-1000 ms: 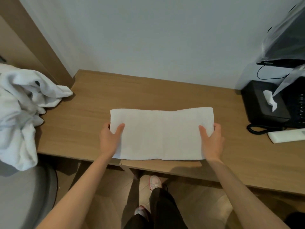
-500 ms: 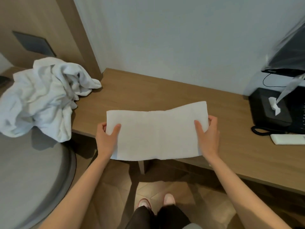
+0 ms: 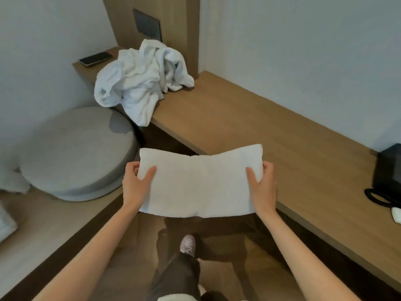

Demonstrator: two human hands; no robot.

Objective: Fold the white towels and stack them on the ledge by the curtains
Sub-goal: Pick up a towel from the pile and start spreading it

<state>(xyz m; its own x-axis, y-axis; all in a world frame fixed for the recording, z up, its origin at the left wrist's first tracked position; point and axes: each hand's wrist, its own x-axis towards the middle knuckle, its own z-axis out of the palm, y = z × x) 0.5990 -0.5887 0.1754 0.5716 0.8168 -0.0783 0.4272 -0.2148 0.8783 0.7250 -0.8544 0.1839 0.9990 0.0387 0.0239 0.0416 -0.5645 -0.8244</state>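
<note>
We hold the folded towel (image 3: 199, 181) out flat with 2 hands.
Our left hand (image 3: 135, 185) pinches the towel's left end, thumb on top; our right hand (image 3: 263, 187) pinches its right end likewise, both forearms reaching forward beneath it.

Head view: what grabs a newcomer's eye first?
The folded white towel, held flat at centre frame by the left hand and right hand, each gripping a short end, off the wooden desk. Next, the crumpled pile of white towels at the desk's far left end, spilling over the edge. A round grey pouf sits below it on the left.
</note>
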